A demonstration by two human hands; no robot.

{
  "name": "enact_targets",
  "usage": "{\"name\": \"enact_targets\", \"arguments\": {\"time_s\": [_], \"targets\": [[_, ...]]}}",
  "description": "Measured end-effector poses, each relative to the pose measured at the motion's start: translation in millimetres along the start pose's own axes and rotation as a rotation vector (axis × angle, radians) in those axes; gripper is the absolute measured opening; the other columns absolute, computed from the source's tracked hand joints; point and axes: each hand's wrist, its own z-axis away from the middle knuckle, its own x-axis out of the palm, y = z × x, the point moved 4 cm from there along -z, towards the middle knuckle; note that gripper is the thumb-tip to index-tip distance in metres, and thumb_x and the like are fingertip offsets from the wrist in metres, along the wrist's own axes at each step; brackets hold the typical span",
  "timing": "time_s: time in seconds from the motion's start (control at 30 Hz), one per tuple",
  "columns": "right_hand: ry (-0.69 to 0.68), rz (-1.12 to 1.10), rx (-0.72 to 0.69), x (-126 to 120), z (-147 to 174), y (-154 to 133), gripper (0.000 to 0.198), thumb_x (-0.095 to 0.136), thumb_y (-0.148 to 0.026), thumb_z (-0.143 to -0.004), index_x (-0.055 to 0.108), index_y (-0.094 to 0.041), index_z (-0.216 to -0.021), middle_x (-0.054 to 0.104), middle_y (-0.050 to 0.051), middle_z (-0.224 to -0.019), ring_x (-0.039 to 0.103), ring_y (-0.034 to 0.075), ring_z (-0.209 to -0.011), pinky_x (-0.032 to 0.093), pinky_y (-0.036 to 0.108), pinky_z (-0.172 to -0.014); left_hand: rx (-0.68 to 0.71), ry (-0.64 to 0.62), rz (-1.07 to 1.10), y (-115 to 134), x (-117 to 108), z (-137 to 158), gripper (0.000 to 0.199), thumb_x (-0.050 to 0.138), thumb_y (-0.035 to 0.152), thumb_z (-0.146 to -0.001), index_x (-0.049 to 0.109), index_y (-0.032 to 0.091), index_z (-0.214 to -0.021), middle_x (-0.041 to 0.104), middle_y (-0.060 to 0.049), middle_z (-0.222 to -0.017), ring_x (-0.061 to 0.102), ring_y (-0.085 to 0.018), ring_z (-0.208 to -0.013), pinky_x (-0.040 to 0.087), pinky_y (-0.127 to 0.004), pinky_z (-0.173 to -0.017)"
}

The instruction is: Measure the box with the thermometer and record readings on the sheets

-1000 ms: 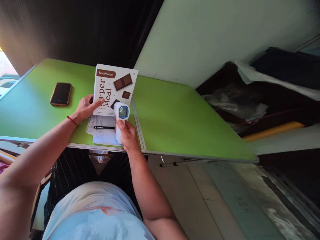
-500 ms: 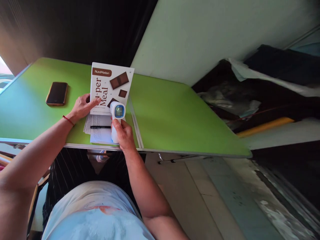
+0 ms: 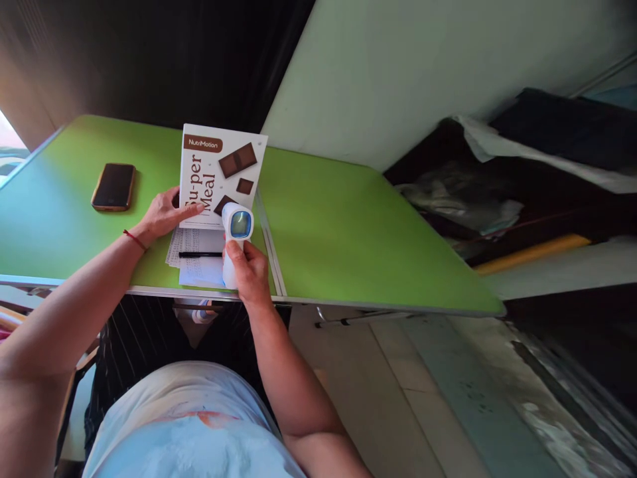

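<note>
My left hand grips the lower left edge of a white NutriMotion box with brown chocolate pieces printed on it. The thumb lies across its front; the other fingers are partly hidden behind it. In my right hand is a white infrared thermometer with a blue-rimmed screen facing me. The thermometer's top overlaps the box's lower right corner in view; whether they touch I cannot tell. Below the box lie printed papers with a black pen across them, its right end hidden by the thermometer.
A smartphone in a brown case lies on the green folding table, left of the box. A pale wall and a dark panel stand behind. To the right, a dark shelf holds cloth and plastic.
The thermometer in my right hand has shifted slightly right and down. My left thumb has slid a little down and right on the box, which stays in place.
</note>
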Motion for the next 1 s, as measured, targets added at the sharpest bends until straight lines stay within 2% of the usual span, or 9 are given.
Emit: {"name": "enact_targets", "arguments": {"time_s": [0.17,0.57,0.77,1.0], "targets": [[0.017,-0.014,0.023,0.6,4.7,-8.9,0.052,0.065,-0.074,-0.080,0.055,-0.025,-0.069,0.045,-0.003,-0.062,0.041,0.014,-0.061,0.035,0.031,-0.057,0.011,0.008,-0.010,-0.4,-1.0,-0.2,0.061,0.088,0.069,-0.075,0.079,0.020,-0.110,0.082,-0.011,-0.110,0.075,-0.036,-0.106,0.060,-0.043,-0.089],[0.032,-0.016,0.024,2.0,5.8,-18.4,0.045,0.067,-0.064,-0.078,0.046,-0.026,-0.066,0.041,-0.005,-0.058,0.039,0.014,-0.060,0.036,0.030,-0.057,0.037,0.005,-0.055,-1.9,-2.6,-2.6,0.063,0.085,0.073,-0.075,0.079,0.020,-0.110,0.082,-0.010,-0.109,0.075,-0.037,-0.105,0.060,-0.043,-0.089],[0.063,-0.016,-0.027,1.9,10.7,-26.3,0.037,0.068,-0.059,-0.078,0.053,-0.025,-0.073,0.048,-0.003,-0.062,0.044,0.014,-0.061,0.040,0.030,-0.057,0.008,0.012,-0.043,-3.0,-2.3,-1.4,0.066,0.086,0.071,-0.075,0.078,0.019,-0.114,0.081,-0.012,-0.112,0.074,-0.036,-0.107,0.059,-0.044,-0.091],[0.064,0.002,-0.090,-8.4,17.8,-30.9,0.043,0.072,-0.065,-0.080,0.065,-0.023,-0.079,0.058,-0.003,-0.064,0.051,0.015,-0.060,0.043,0.029,-0.056,0.035,0.004,-0.084,-2.9,-2.7,-3.0,0.067,0.085,0.074,-0.075,0.077,0.018,-0.111,0.081,-0.010,-0.110,0.075,-0.036,-0.104,0.060,-0.043,-0.089]]}}
